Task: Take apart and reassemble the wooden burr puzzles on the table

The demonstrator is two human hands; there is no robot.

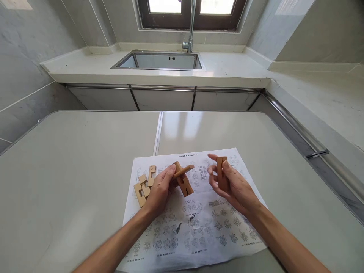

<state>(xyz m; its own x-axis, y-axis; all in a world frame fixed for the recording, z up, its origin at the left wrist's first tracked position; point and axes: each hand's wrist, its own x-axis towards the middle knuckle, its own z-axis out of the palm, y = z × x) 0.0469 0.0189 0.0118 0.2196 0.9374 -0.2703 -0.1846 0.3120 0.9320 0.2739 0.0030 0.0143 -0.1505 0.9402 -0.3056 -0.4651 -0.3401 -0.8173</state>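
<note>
My left hand (pixel 162 187) is closed on two wooden puzzle pieces (pixel 184 185) that cross each other, one bearing a dark mark near its lower end. To the right, my right hand (pixel 234 185) pinches a single upright wooden puzzle piece (pixel 222 172) with a dark mark at its top. A gap separates the two hands. Several loose notched puzzle pieces (pixel 140 193) lie left of my left hand, on a printed instruction sheet (pixel 196 242) with small line drawings. Both hands are above this sheet, and my left fingers are partly hidden behind the pieces.
The sheet lies on a pale table (pixel 71 182) with a seam down its middle. Beyond the table's far edge stands a counter (pixel 227 68) with a sink (pixel 159 60) and a faucet (pixel 189 41). Another ledge (pixel 327 94) runs along the right.
</note>
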